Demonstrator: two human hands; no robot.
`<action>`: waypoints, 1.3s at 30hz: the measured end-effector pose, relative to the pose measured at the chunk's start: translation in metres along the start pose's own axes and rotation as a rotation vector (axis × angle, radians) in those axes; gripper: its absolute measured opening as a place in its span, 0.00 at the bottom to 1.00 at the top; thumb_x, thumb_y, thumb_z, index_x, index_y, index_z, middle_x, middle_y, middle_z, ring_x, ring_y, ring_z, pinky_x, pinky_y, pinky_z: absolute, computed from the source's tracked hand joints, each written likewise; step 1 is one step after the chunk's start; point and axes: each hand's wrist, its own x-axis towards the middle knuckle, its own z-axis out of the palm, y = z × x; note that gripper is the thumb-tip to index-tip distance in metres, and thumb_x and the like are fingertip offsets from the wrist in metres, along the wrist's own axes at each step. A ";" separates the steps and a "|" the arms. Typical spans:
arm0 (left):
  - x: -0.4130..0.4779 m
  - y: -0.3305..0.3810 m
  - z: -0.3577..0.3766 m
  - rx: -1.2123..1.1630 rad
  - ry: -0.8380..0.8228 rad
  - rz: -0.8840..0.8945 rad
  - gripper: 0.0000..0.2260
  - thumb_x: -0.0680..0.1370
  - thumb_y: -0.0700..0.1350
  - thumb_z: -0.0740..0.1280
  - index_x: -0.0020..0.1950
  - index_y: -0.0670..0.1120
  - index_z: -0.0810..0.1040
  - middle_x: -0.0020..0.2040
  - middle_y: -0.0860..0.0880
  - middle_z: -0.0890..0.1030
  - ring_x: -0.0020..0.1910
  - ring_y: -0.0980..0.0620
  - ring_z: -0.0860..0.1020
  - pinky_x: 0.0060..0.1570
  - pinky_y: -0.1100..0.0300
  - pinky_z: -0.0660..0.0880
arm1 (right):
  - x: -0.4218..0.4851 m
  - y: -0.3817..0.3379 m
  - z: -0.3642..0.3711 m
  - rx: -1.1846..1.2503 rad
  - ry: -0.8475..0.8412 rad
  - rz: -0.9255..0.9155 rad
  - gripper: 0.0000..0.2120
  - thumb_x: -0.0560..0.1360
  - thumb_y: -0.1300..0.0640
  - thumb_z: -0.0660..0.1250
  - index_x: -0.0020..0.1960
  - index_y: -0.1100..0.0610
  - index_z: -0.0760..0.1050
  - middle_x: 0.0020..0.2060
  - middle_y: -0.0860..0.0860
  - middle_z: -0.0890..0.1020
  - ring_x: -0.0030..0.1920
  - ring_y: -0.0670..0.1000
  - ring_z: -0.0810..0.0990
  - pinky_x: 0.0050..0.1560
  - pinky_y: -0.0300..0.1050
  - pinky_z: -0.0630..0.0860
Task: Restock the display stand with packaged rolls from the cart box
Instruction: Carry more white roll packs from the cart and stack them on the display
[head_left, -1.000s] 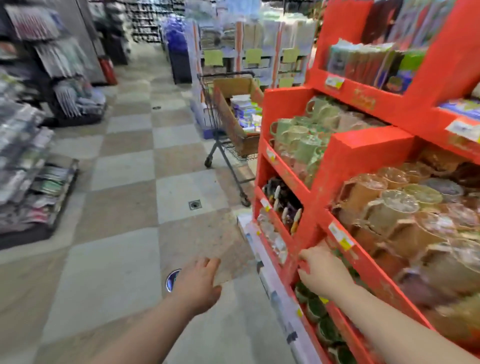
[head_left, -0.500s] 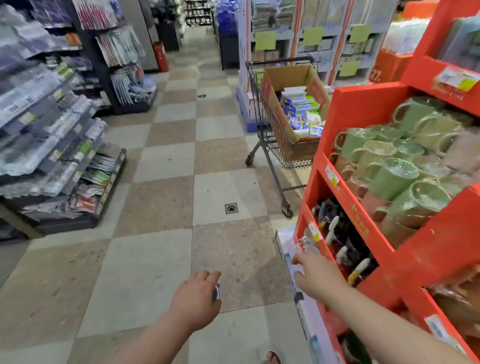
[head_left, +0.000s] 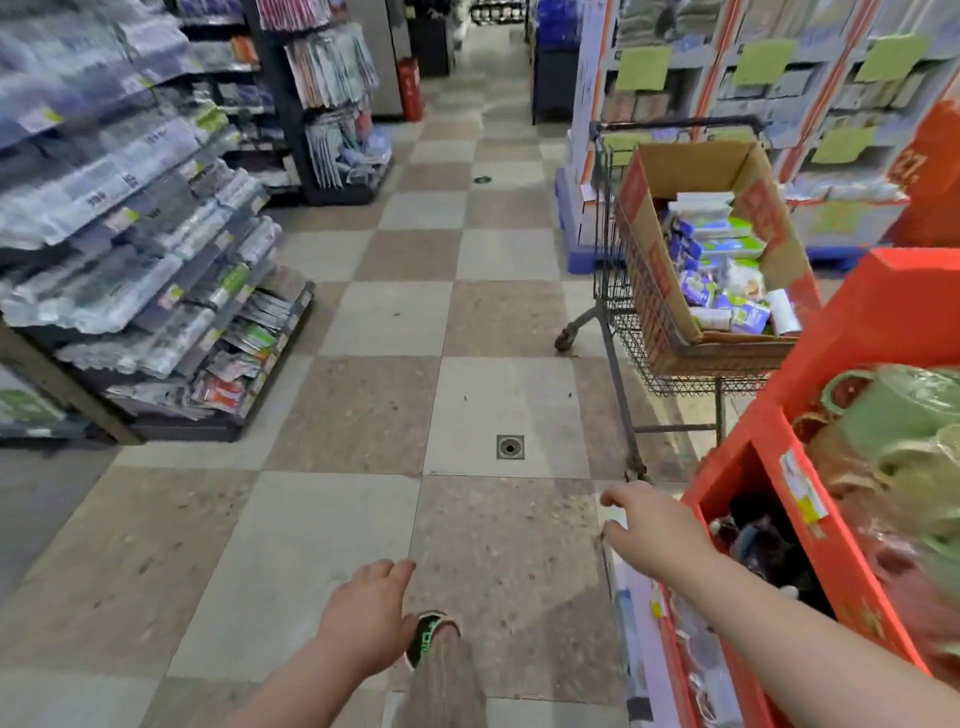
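Right, we're empty-handed: left grip (head_left: 371, 618), low centre, and right grip (head_left: 654, 530), lower right, both released, fingers loose. The packaged rolls (head_left: 722, 270) sit in the box (head_left: 691, 171) on the cart (head_left: 675, 364), upper right, well apart from us. Our worry: that right arm, just beside the display stand (head_left: 872, 322), clips the wrapped mugs (head_left: 893, 405), or a hasty reach sets the cart rolling.

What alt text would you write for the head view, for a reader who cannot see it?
Empty left hand and right hand reach along a shop aisle toward a cart holding a box of packages, beside a red display stand.
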 end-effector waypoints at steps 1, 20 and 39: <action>0.017 -0.001 -0.008 0.010 0.001 0.006 0.28 0.78 0.53 0.59 0.77 0.51 0.57 0.72 0.50 0.66 0.71 0.49 0.65 0.66 0.56 0.67 | 0.014 -0.001 -0.002 -0.001 0.001 0.003 0.18 0.77 0.52 0.58 0.67 0.48 0.70 0.66 0.47 0.73 0.64 0.51 0.74 0.57 0.45 0.71; 0.354 0.047 -0.222 0.068 0.079 0.390 0.26 0.79 0.51 0.59 0.76 0.50 0.58 0.73 0.48 0.65 0.71 0.47 0.65 0.66 0.53 0.66 | 0.228 0.014 -0.037 0.077 -0.095 0.325 0.16 0.77 0.53 0.58 0.64 0.48 0.70 0.64 0.45 0.74 0.63 0.50 0.73 0.57 0.45 0.69; 0.609 0.174 -0.325 0.260 -0.028 0.449 0.27 0.79 0.53 0.58 0.76 0.51 0.56 0.72 0.50 0.65 0.71 0.48 0.65 0.66 0.55 0.67 | 0.489 0.188 -0.172 0.158 0.045 0.430 0.13 0.74 0.53 0.59 0.57 0.49 0.74 0.57 0.50 0.78 0.58 0.54 0.77 0.52 0.45 0.74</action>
